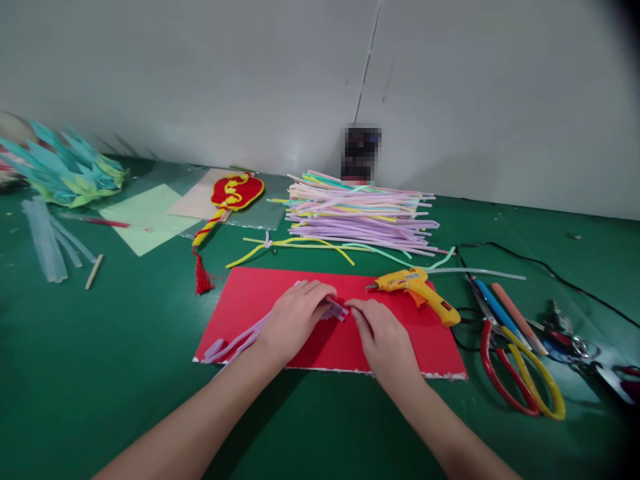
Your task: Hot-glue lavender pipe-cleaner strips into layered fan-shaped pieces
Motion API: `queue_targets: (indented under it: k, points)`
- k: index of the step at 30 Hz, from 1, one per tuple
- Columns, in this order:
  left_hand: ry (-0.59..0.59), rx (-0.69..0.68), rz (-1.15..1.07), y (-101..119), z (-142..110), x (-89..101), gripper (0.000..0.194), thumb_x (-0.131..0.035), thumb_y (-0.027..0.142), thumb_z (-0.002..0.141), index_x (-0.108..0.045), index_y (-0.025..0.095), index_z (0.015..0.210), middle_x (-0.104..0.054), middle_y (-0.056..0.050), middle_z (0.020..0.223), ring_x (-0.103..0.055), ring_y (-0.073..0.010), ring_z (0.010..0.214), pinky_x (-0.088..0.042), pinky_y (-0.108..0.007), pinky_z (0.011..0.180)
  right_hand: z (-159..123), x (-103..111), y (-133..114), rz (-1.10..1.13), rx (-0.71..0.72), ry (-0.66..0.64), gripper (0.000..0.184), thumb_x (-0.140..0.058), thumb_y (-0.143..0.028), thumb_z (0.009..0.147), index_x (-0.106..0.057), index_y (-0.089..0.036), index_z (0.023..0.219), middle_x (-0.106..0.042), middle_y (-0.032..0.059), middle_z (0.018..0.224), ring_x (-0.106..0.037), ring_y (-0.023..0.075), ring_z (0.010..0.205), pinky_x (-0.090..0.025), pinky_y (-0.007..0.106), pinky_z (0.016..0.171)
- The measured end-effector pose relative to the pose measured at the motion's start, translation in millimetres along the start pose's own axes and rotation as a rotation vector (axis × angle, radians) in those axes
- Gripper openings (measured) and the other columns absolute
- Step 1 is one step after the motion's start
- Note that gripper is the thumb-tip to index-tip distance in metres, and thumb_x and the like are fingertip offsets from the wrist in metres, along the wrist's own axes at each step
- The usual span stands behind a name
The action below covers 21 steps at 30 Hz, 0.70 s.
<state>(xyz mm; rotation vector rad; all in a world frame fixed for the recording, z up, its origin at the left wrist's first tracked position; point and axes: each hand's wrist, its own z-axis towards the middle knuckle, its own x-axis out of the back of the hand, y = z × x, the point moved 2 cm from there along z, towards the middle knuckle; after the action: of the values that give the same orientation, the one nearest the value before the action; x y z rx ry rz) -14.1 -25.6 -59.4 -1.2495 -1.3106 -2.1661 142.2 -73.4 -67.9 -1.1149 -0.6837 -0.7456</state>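
My left hand (299,312) is closed around a bunch of lilac pipe cleaners (245,337). Their ends poke out past its fingertips, and the long tails trail to the left over a red board (325,357). Just to the right, my right hand (383,333) pinches thumb and forefinger together near those ends; whatever is between them is too small to make out. A yellow hot glue gun (413,287) lies on the board's right side, nozzle pointing left. Behind the board is a large pile of pastel pipe cleaners (360,213).
Red-and-yellow-handled scissors (520,373) lie right of the board, near a black cord (540,263). To the left are a red fan-shaped craft (235,192) with a tassel, pale green paper (145,217) and translucent strips (45,240). A wall (200,80) stands behind.
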Motion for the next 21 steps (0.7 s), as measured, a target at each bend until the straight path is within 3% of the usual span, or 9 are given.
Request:
queue_targets:
  k: [9,21]
  points:
    - [-0.014,-0.006,0.006,1.7,-0.6,0.7,0.012,-0.048,0.015,0.087,-0.055,0.021,0.094,-0.061,0.000,0.090,-0.054,-0.0159,0.085,-0.041,-0.031,0.079,8.2,-6.3,-1.1,0.017,-0.150,-0.067,0.022,-0.035,-0.023,0.091,-0.057,-0.020,0.093,-0.066,0.0035,0.088,-0.062,0.0170,0.080,-0.044,0.025,0.064]
    - [-0.037,-0.031,0.019,1.3,-0.3,0.6,0.018,-0.042,0.018,0.090,-0.059,0.020,0.095,-0.061,0.000,0.092,-0.053,-0.0146,0.085,-0.040,-0.030,0.080,8.6,-6.5,-1.9,0.016,-0.155,-0.077,0.024,-0.035,-0.023,0.090,-0.058,-0.021,0.093,-0.066,0.0041,0.089,-0.060,0.0181,0.081,-0.043,0.026,0.067]
